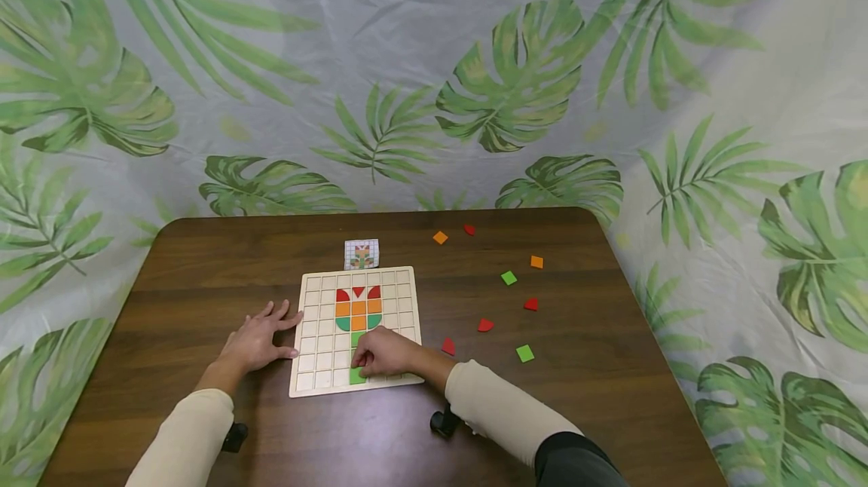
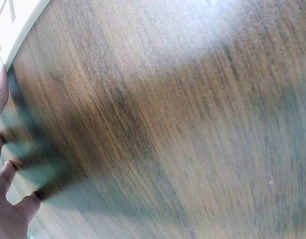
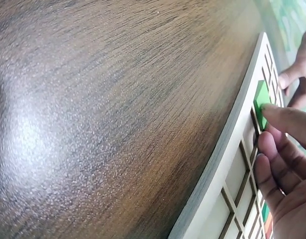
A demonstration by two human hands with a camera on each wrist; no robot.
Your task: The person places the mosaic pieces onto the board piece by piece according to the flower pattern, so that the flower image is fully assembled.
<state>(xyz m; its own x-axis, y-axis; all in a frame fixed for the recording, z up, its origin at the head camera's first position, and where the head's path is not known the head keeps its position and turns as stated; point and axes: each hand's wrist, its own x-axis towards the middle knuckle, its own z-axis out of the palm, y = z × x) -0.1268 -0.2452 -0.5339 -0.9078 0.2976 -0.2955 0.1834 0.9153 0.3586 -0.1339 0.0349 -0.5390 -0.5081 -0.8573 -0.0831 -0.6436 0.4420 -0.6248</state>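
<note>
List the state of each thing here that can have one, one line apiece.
Board: lying flat, partly filled
Left hand: fingers spread, touching the board's edge
Right hand: fingers curled, touching a green tile
Picture card: printed side up
Loose tiles: scattered off the board

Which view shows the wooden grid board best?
The head view: it shows the grid board nearly whole from above, though the right hand covers part. The left wrist view catches only a small piece, upper left; the right wrist view shows a steeply slanted part.
</note>
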